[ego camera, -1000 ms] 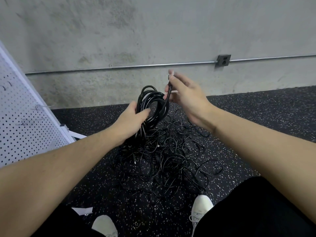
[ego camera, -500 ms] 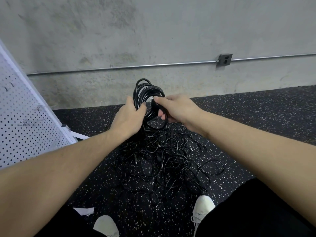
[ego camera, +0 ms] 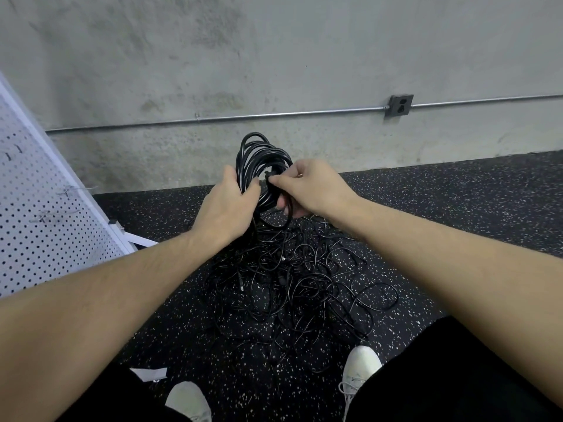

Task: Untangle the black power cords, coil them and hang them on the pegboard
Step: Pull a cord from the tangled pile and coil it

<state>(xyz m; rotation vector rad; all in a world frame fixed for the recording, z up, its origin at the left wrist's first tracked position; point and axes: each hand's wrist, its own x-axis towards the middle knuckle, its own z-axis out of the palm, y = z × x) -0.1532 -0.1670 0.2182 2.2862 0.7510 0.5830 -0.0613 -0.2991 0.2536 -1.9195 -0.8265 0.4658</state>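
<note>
A coil of black power cord (ego camera: 259,153) stands upright in the air in front of me. My left hand (ego camera: 227,208) grips the coil's left side, fingers wrapped round the strands. My right hand (ego camera: 310,185) pinches the cord's plug end at the coil's middle, with its lower fingers curled round the coil's right side. Below both hands a tangled heap of black cords (ego camera: 292,287) lies on the speckled floor. The white pegboard (ego camera: 39,220) leans at the left with metal hooks (ego camera: 70,190) sticking out of it.
A concrete wall with a metal conduit (ego camera: 274,115) and an outlet box (ego camera: 399,105) stands behind. My two white shoes (ego camera: 359,370) sit at the heap's near edge. A white scrap (ego camera: 150,373) lies on the floor by my left foot.
My right hand came down from above the coil with the cord's end and now holds it against the coil's middle. The left hand keeps its grip, slightly raised.
</note>
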